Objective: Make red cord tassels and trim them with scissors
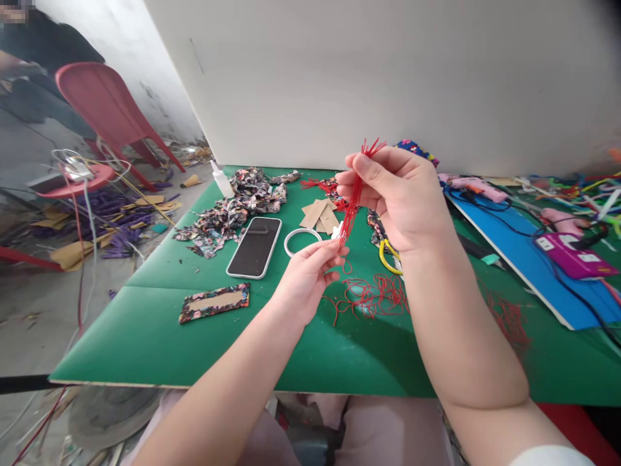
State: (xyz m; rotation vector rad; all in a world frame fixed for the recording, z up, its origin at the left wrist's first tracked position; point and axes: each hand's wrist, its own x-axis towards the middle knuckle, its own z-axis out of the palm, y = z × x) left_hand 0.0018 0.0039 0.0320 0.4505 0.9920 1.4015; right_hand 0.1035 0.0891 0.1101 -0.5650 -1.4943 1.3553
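Note:
A bundle of red cords (354, 202) is held up over the table, upright and slightly tilted. My right hand (395, 191) pinches it near its top, where the loose ends fan out above the fingers. Lower down, my left hand (310, 268) has its fingertips closed on the bottom end. Under the hands lies a loose tangle of red cord (376, 294). Yellow-handled scissors (388, 257) lie partly hidden behind my right wrist. A white ring (286, 244) and several cardboard pieces (317, 215) are just beyond my left hand.
On the green table (160, 349) lie a phone (255, 247), a fabric-edged cardboard strip (214, 303), floral fabric scraps (257, 191) and a white glue bottle (222, 181). Right: a blue board (509, 252), pink glue guns (478, 188) and a purple box (575, 255). A person sits beyond, by a red chair (104, 97).

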